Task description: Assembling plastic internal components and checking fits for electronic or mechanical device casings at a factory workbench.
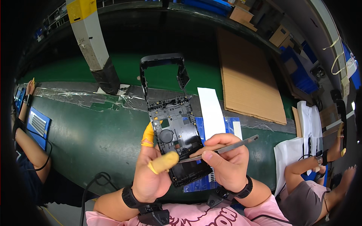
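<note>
1. Left hand curls round the black plastic housing, held above the green bench; a loosened grip could drop it.
2. Right hand pinches a thin metal blade across it; a slip could nick the yellow-capped left thumb, overpressing could scratch plastic.
3. Beyond, cardboard.

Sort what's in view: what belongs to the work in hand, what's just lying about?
In use:
black plastic housing, in the left hand
metal blade, in the right hand

Apparently just lying about:
cardboard sheet
white strip, right of the housing
</note>
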`<state>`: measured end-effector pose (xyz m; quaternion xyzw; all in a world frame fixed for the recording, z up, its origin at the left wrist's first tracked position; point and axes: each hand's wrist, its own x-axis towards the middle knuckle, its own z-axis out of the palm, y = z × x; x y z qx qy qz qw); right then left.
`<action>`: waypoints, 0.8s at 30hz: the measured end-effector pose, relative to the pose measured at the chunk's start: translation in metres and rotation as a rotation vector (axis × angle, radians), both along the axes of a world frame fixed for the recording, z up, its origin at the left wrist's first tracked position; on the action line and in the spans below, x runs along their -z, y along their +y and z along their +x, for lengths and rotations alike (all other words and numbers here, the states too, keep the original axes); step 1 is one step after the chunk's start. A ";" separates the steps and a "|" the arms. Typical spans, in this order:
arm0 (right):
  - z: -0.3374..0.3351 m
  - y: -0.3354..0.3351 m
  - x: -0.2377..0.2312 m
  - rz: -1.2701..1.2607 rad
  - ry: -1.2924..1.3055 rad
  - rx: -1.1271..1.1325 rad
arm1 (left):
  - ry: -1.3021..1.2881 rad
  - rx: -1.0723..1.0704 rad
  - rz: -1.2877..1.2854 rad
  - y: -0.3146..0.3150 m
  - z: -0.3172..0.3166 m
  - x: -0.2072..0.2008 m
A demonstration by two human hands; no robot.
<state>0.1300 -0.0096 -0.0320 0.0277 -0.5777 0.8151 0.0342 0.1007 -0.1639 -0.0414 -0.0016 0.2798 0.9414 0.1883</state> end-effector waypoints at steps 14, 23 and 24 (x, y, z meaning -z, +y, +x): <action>-0.001 0.055 -0.019 -0.170 -0.028 0.209 | 0.125 0.136 0.106 0.000 -0.001 0.009; 0.021 0.139 0.043 -0.276 -0.005 0.497 | 0.177 0.127 -0.174 0.028 -0.027 0.017; 0.022 0.146 0.054 -0.297 -0.028 0.520 | 0.187 0.158 -0.219 0.032 -0.041 0.008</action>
